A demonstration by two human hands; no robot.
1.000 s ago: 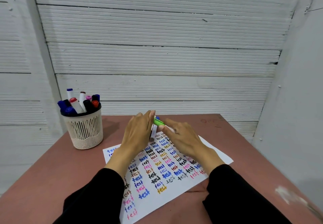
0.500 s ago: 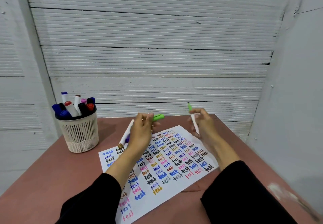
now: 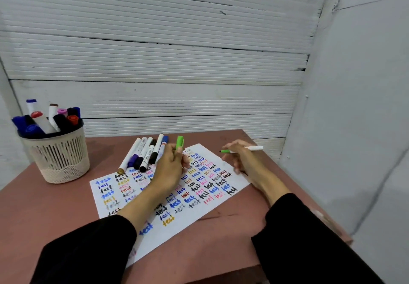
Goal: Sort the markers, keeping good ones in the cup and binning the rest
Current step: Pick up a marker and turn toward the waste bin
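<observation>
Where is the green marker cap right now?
In the head view the green cap is pinched upright in the left hand, over the far edge of the test sheet, just right of the row of loose markers.

Soft, even, cool daylight fills the scene, fairly bright, without glare. The cup point(image 3: 58, 150) throws a faint shadow to its right on the table point(image 3: 225, 235). Wide-angle distortion bends the wall's point(image 3: 155, 40) boards toward the edges. The picture is slightly soft overall; the right hand point(image 3: 241, 159) is a little blurred.
</observation>
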